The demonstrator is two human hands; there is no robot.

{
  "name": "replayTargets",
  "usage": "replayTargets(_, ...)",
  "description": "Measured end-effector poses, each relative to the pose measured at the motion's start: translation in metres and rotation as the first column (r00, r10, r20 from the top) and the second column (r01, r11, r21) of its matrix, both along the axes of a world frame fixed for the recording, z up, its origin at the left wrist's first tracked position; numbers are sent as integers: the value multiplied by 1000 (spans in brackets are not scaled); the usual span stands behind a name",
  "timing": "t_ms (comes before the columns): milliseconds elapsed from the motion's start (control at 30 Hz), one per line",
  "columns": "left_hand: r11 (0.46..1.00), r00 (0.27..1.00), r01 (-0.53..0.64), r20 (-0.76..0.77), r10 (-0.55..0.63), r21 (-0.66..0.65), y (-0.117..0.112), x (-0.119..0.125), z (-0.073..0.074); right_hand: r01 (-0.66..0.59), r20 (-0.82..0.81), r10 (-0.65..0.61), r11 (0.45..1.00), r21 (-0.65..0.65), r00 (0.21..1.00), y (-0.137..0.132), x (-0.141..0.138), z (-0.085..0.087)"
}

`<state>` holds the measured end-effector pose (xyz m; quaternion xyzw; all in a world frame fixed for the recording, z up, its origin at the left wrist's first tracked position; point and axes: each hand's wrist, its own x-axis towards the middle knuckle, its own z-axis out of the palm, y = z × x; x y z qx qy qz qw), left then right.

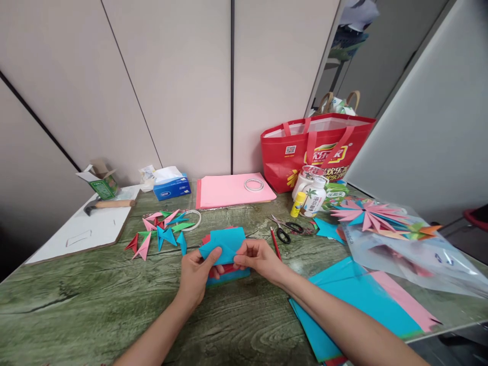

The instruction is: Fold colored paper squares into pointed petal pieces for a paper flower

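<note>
Here we are at a papercraft spot indoors, home or office, can't call it from here, and look at the giveaways: a wood-grain worktop (95,305) up against pale panels (183,91), folded blue paper (229,238) front and centre, spiky bright paper shapes (165,236) over on the left, pink sheets (224,190) stacked at the back, scissors (283,224) and a yellow glue stick (298,204) close by! Everyday stuff crowds in too: a blue tissue box (165,192), a white bottle (314,197), and there, by the panels, a big red shopping bag (278,165) with its handles (311,146) flopped over the front.
</note>
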<state>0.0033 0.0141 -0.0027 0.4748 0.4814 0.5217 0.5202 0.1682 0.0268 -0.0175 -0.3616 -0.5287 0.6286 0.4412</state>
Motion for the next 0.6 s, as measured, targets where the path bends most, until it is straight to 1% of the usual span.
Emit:
replayTargets(133,999,998,25,-53,-23,35,0,-2,-1,-21,31,20,1000,24,999,0,0,0)
replayTargets(300,996,987,77,-147,-69,50,-4,1,-3,-134,33,134,991,12,990,-3,-4,-2)
replayTargets(500,993,982,108,-162,-98,51,-6,4,0,-81,-3,81,996,-34,997,-4,-7,-3)
replayTargets(600,991,980,120,-166,-110,51,-4,2,0,-63,14,64,998,-21,998,-3,-6,-4)
